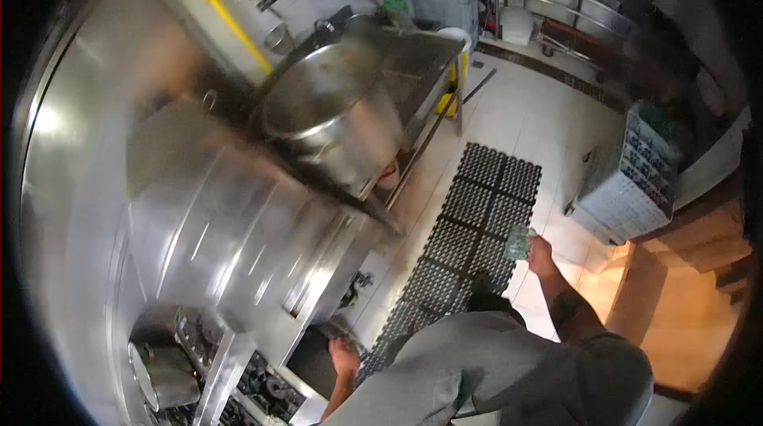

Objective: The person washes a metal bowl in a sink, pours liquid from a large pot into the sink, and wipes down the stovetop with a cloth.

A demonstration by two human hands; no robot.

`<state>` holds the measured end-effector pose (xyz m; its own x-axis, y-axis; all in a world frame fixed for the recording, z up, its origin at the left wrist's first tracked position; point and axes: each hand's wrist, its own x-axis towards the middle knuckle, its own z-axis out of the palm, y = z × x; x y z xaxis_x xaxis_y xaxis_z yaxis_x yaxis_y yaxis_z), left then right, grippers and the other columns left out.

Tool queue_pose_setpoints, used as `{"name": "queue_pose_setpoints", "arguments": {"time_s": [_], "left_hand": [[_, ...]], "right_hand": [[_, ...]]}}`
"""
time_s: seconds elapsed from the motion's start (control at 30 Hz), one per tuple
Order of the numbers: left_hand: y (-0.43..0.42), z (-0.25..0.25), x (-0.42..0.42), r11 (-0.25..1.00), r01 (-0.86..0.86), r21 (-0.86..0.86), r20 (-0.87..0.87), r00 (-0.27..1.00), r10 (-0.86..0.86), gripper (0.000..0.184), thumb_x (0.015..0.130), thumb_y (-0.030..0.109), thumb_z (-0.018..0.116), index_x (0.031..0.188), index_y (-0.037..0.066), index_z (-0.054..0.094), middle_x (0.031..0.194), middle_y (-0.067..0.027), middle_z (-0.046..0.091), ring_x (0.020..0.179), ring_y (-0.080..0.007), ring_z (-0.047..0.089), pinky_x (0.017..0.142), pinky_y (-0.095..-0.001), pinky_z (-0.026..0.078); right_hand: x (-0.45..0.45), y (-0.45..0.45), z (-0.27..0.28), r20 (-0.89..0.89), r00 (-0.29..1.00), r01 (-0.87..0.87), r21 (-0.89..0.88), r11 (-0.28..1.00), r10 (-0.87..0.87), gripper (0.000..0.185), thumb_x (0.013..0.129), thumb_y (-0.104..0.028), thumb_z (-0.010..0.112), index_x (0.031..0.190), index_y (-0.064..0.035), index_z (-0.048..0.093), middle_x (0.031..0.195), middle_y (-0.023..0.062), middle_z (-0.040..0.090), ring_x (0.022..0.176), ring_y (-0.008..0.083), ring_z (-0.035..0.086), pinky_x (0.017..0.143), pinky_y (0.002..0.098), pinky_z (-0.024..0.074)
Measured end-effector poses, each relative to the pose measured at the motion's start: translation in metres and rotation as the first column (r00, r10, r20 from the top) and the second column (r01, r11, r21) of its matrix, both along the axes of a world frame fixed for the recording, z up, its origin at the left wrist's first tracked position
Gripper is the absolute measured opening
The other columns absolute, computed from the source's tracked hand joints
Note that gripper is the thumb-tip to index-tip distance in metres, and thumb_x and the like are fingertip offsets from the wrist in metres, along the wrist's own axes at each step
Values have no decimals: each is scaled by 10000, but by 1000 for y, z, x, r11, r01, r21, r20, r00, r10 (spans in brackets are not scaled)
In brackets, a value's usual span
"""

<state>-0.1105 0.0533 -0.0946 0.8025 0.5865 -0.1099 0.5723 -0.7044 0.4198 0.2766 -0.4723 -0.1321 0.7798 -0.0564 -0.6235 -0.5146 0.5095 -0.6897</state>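
My right hand (540,256) is closed around a clear, greenish glass mug (518,242), held out over the edge of the black floor mat. Low on the other side, my left hand (344,356) hangs beside the steel counter front, close to a dark flat surface (312,358). Its fingers are loosely bent and somewhat apart, and no object shows in them. My grey shirt (509,358) fills the bottom of the view.
A large steel stockpot (330,120) stands on a cooker at the left, past a steel counter (238,227). A smaller pot (164,376) sits by the burners. The perforated black mat (469,239) covers the tiled floor ahead. A pale crate (628,180) stands at the right, near wooden boards (675,299).
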Motion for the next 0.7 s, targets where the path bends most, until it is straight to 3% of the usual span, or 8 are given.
{"name": "queue_pose_setpoints", "arguments": {"time_s": [0.07, 0.13, 0.23, 0.4, 0.47, 0.5, 0.57, 0.7], "left_hand": [[-14, -45, 78, 907, 295, -301, -42, 946, -322, 398, 862, 221, 682, 1208, 34, 624, 1114, -200, 663, 881, -303, 672, 788, -387, 540], [-51, -20, 156, 718, 90, -690, -139, 957, -254, 343, 895, 168, 658, 1219, 56, 633, 1051, -132, 709, 822, -225, 675, 753, -325, 534], [-76, -3, 223, 632, -115, -766, -213, 974, -81, 287, 940, 194, 616, 1205, 88, 644, 969, -73, 721, 804, -180, 674, 692, -302, 529], [-42, -59, 258, 842, -90, -532, -381, 913, -143, 358, 913, 329, 646, 1141, 53, 665, 964, -123, 721, 835, -271, 683, 741, -377, 533], [-36, -66, 277, 798, -61, -599, -430, 866, -256, 346, 910, 309, 647, 1148, 59, 667, 1000, -120, 711, 862, -270, 676, 761, -376, 531], [-32, -70, 290, 771, -44, -636, -434, 846, -310, 340, 908, 298, 647, 1152, 62, 668, 1019, -118, 706, 875, -270, 673, 771, -375, 530], [-39, -80, 324, 709, -4, -705, -416, 812, -410, 331, 904, 278, 647, 1160, 69, 669, 1055, -115, 696, 901, -270, 666, 791, -374, 528], [-54, -70, 411, 672, 10, -741, -358, 840, -408, 319, 896, 236, 648, 1175, 82, 672, 1128, -110, 675, 954, -269, 652, 831, -371, 523]], "right_hand": [[36, -38, -27, 61, 996, 54, 156, 986, -64, 192, 916, -135, 547, 1078, -68, 625, 970, 87, 680, 838, 227, 689, 689, 381, 589], [85, -47, -21, 93, 994, 33, 188, 982, -51, 188, 941, -173, 536, 1074, -72, 622, 968, 83, 673, 830, 204, 683, 652, 359, 576], [172, -37, -17, 136, 991, -33, 161, 986, 11, 187, 949, -194, 530, 1053, -68, 622, 938, 76, 666, 784, 196, 668, 599, 345, 553], [342, 29, -5, 101, 986, -153, 194, 969, 135, 239, 951, -218, 543, 1100, -44, 613, 963, 85, 663, 824, 220, 665, 652, 335, 555], [389, 63, 15, 432, 437, -109, -845, 523, 789, 279, 939, -179, 585, 1177, -36, 609, 1095, 83, 683, 1001, 204, 666, 870, 334, 543], [413, 103, 54, 528, 617, -358, -471, 806, 583, 282, 941, -173, 585, 1187, -37, 610, 1104, 81, 680, 1015, 197, 660, 894, 337, 535], [489, 167, 127, 360, 849, -463, 157, 872, 386, 282, 943, -157, 588, 1197, -35, 608, 1121, 88, 673, 1036, 199, 652, 930, 346, 522], [607, 251, 163, 207, 867, -497, 285, 819, 454, 323, 947, -171, 590, 1221, -1, 572, 1177, 116, 648, 1060, 250, 647, 930, 376, 530]]}}
